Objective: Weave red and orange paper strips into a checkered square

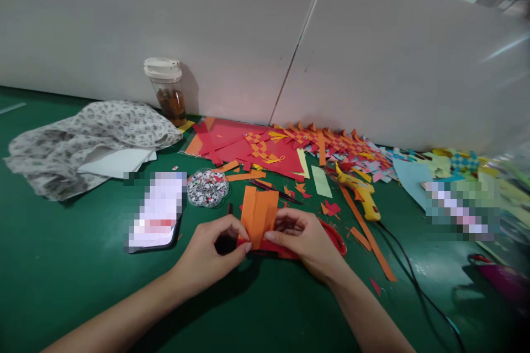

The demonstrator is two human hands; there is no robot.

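Upright orange paper strips [259, 212], side by side with red paper along their lower edge, are held between my two hands. My left hand [221, 242] pinches the lower left corner between thumb and fingertips. At the right side, my right hand [296, 234] has its thumb on the front of the strips and its fingers curled behind them. Red scissor handles [337, 237] lie just beyond my right hand, partly hidden by it. Around the hands are small red and orange scraps [331, 208] on the green table [83, 276].
A phone [157, 209] and a round case of googly eyes [207, 187] lie left. Behind are a drink cup [168, 91], patterned cloth [91, 127], red sheets [232, 140] and woven paper pieces [331, 143]. A yellow glue gun [362, 196] trails its black cord at right.
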